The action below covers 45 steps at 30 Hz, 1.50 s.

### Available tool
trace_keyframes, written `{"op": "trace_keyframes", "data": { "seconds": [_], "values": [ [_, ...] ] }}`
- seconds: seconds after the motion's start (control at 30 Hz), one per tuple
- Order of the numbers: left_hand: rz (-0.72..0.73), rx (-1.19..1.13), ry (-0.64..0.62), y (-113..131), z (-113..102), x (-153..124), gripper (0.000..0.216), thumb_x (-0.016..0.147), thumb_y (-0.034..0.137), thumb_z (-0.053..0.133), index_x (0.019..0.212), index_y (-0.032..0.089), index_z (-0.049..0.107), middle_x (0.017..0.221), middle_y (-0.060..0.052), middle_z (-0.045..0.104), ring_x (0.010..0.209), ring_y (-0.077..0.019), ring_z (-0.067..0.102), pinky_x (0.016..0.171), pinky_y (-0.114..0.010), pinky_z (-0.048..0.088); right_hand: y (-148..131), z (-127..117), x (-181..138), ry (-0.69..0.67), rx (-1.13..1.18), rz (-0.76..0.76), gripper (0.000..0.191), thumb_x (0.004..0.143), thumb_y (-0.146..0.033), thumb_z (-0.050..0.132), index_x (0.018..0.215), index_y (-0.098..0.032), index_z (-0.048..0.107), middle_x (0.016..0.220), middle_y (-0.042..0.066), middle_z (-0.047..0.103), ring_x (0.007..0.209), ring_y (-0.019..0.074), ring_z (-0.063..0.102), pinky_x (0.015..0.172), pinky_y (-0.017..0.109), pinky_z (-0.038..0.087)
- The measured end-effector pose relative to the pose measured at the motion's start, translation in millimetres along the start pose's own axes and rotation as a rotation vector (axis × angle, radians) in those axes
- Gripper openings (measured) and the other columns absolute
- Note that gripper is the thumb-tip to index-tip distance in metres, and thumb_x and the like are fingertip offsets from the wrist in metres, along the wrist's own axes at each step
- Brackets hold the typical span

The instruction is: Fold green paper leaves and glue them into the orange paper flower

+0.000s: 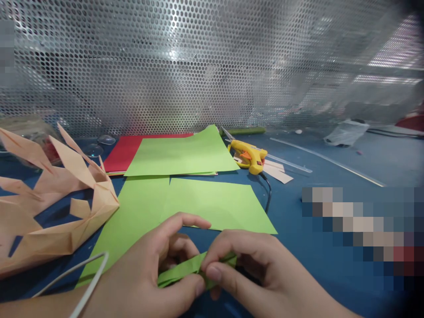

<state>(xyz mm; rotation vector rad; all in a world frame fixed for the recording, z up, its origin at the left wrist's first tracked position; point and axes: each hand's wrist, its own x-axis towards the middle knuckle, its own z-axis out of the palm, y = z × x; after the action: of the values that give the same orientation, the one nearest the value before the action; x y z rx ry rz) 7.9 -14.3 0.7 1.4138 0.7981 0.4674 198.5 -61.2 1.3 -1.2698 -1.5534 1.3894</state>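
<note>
Two hands: left hand [149,265], loosely curled, holds the green strip [183,270]; right hand [261,260], nearly closed, pinches it.
Green strip: spans both hands, folded, toward the desk's [288,225] near edge.
Yellow glue gun [250,155]: rests near the desk's far edge.

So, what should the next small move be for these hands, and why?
Probably to press the folded green paper flatter along its length. The left hand and right hand both hold it, the right thumb and index finger pinch it between them, and its layers look slightly apart towards the left end.
</note>
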Motion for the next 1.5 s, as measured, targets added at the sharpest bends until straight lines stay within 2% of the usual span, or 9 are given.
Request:
{"op": "trace_keyframes", "data": {
  "seconds": [0.2, 0.3, 0.47, 0.67, 0.87, 1.03, 1.2, 1.37, 1.5],
  "values": [
    [-0.055, -0.019, 0.004, 2.9, -3.0, -1.0, 0.035, 0.081, 0.031, 0.07, 0.112, 0.027, 0.054, 0.083, 0.003, 0.069, 0.082, -0.0203, 0.065, 0.075, -0.033, 0.045, -1.6, 2.3, 3.4, 0.031, 0.199, 0.07, 0.011, 0.089, -0.031, 0.069, 0.085, -0.023, 0.075, 0.074, -0.001, 0.074, 0.069, 0.0136, 0.074, 0.067, 0.023, 0.058],
    [-0.069, 0.004, 0.009, 5.8, -3.5, 0.7, 0.027, 0.077, 0.032, 0.071, 0.096, 0.025, 0.054, 0.078, 0.004, 0.067, 0.076, -0.0189, 0.062, 0.071, -0.032, 0.044, -6.3, 5.7, 3.3, 0.11, 0.207, 0.091, 0.007, 0.083, -0.027, 0.073, 0.077, -0.023, 0.076, 0.068, -0.002, 0.073, 0.062, 0.013, 0.073, 0.062, 0.022, 0.057],
    [-0.088, 0.007, -0.028, 11.4, -5.6, 2.0, 0.019, 0.069, 0.019, 0.071, 0.07, 0.023, 0.053, 0.073, 0.005, 0.066, 0.075, -0.0159, 0.062, 0.069, -0.026, 0.043, -8.9, 8.5, 4.1, 0.173, 0.171, 0.069, 0.004, 0.072, -0.02, 0.074, 0.07, -0.023, 0.076, 0.065, -0.002, 0.072, 0.057, 0.0124, 0.071, 0.057, 0.021, 0.054],
    [-0.07, -0.035, -0.009, 12.0, -3.8, 2.3, 0.017, 0.069, 0.018, 0.075, 0.068, 0.023, 0.059, 0.07, 0.005, 0.067, 0.077, -0.0167, 0.067, 0.074, -0.026, 0.048, -7.8, 9.3, 4.0, 0.206, 0.28, 0.123, 0.01, 0.065, -0.015, 0.079, 0.071, -0.022, 0.075, 0.058, -0.004, 0.071, 0.055, 0.0116, 0.07, 0.058, 0.02, 0.056],
    [-0.054, -0.037, 0.031, 12.5, -3.9, 4.2, 0.015, 0.075, 0.022, 0.073, 0.072, 0.023, 0.059, 0.073, 0.006, 0.065, 0.076, -0.0153, 0.065, 0.073, -0.026, 0.048, -12.0, 11.1, 0.5, 0.18, 0.253, 0.127, 0.006, 0.072, -0.02, 0.076, 0.076, -0.023, 0.072, 0.06, -0.005, 0.071, 0.06, 0.0118, 0.072, 0.061, 0.02, 0.057],
    [-0.05, -0.053, 0.02, 9.6, -3.8, 3.2, 0.015, 0.077, 0.025, 0.072, 0.077, 0.022, 0.057, 0.074, 0.005, 0.061, 0.076, -0.0159, 0.063, 0.072, -0.027, 0.046, -10.9, 12.4, -1.3, 0.135, 0.296, 0.108, 0.02, 0.074, -0.015, 0.075, 0.091, -0.024, 0.07, 0.082, -0.006, 0.074, 0.065, 0.0064, 0.069, 0.063, 0.015, 0.054],
    [-0.016, -0.022, 0.034, 10.4, 0.7, -1.3, 0.016, 0.078, 0.02, 0.065, 0.076, 0.024, 0.049, 0.076, 0.006, 0.058, 0.079, -0.0172, 0.062, 0.075, -0.03, 0.049, -7.6, 14.7, -2.3, 0.086, 0.316, 0.077, 0.019, 0.079, -0.016, 0.07, 0.095, -0.026, 0.066, 0.082, -0.007, 0.064, 0.066, 0.0062, 0.062, 0.066, 0.017, 0.053],
    [0.014, 0.112, 0.052, 10.2, 1.1, -3.6, 0.019, 0.076, 0.015, 0.062, 0.075, 0.025, 0.045, 0.073, 0.007, 0.053, 0.076, -0.0153, 0.055, 0.07, -0.027, 0.043, -6.1, 11.6, -0.4, 0.027, 0.103, 0.034, 0.028, 0.082, -0.024, 0.064, 0.11, -0.023, 0.059, 0.08, -0.003, 0.06, 0.068, 0.014, 0.059, 0.062, 0.027, 0.052],
    [0.008, 0.041, 0.01, 7.7, -1.2, -4.0, 0.02, 0.079, 0.014, 0.065, 0.076, 0.024, 0.047, 0.073, 0.008, 0.056, 0.075, -0.0134, 0.056, 0.07, -0.024, 0.041, -10.3, 8.8, 0.5, -0.018, -0.046, 0.093, 0.008, 0.084, -0.029, 0.062, 0.087, -0.022, 0.059, 0.071, -0.001, 0.063, 0.064, 0.0159, 0.06, 0.061, 0.028, 0.047]
  ]
}}
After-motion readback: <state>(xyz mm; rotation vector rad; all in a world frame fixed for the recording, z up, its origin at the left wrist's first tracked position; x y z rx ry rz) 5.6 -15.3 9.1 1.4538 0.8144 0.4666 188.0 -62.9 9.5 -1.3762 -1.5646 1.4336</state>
